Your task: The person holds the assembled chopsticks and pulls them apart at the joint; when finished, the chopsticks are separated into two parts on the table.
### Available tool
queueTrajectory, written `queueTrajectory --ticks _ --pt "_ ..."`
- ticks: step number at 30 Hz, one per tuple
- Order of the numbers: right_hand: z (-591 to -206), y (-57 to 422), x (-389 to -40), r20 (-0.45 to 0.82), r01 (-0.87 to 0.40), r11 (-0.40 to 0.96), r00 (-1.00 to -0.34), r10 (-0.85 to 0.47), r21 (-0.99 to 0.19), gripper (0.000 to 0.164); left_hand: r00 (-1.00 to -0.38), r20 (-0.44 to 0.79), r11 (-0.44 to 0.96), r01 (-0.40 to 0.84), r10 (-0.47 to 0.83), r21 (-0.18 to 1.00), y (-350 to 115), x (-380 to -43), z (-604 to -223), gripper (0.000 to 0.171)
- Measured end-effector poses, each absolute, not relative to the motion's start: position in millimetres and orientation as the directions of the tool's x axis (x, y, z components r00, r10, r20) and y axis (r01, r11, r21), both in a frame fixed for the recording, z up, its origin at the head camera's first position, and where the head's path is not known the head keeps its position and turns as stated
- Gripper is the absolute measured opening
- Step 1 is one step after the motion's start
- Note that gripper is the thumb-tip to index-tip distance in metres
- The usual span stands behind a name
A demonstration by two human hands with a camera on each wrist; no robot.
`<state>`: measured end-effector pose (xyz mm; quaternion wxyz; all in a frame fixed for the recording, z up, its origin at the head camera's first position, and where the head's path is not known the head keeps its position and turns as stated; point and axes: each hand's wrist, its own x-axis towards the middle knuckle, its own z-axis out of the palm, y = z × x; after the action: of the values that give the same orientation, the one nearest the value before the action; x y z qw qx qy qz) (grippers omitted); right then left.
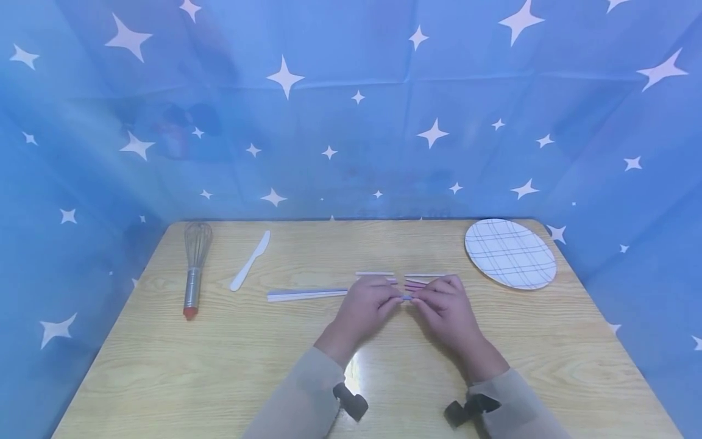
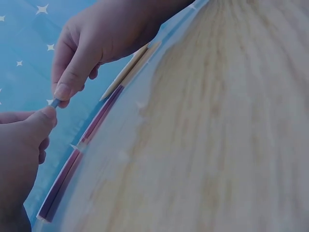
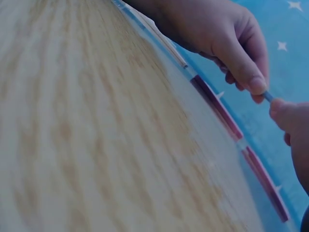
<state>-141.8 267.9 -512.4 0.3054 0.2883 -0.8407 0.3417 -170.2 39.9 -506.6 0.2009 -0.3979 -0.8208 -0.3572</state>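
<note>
Blue and slender, a stick (image 1: 407,297) bridges the narrow gap between two bare hands in the head view: the left hand (image 1: 364,308) pinches one side, the right hand (image 1: 446,308) the other. Just behind them on the light wood-grain table (image 1: 219,378) lie thin pink-purple sticks (image 1: 415,285), partly hidden; long white and grey-blue sticks (image 1: 307,295) extend left of the left hand. Farther left are a white knife (image 1: 251,261) and a wire whisk with a silver handle (image 1: 193,286); a white plate with crossed lines (image 1: 510,253) sits far right.

From the left wrist, thumbs and fingers grip the blue stick, its ends covered.

From the right wrist, the pink-purple sticks form two groups, a gap between.
</note>
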Motion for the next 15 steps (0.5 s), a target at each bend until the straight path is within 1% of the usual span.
queueTrajectory --ticks 4,7,10,15 --pt "-511.6 266.7 -141.0 0.720 -0.698 0.607 -0.635 -0.278 -0.381 0.012 -0.614 0.612 0.436 0.788 0.499 0.434 38.4 -170.5 -508.8 0.012" --pt "-509.0 263.0 -138.2 0.711 -0.678 0.623 -0.652 -0.263 -0.392 0.013 -0.633 0.600 0.440 0.773 0.490 0.456 37.0 -170.4 -509.4 0.013" --pt "-507.2 260.9 -134.9 0.676 -0.647 0.650 -0.686 -0.269 -0.398 0.013 -0.647 0.572 0.441 0.763 0.505 0.473 34.6 -169.7 -508.2 0.015" --pt "-500.9 257.7 -130.0 0.557 -0.574 0.748 -0.760 -0.335 -0.333 0.017 -0.642 0.538 0.455 0.766 0.546 0.453 32.5 -168.9 -506.5 0.017"
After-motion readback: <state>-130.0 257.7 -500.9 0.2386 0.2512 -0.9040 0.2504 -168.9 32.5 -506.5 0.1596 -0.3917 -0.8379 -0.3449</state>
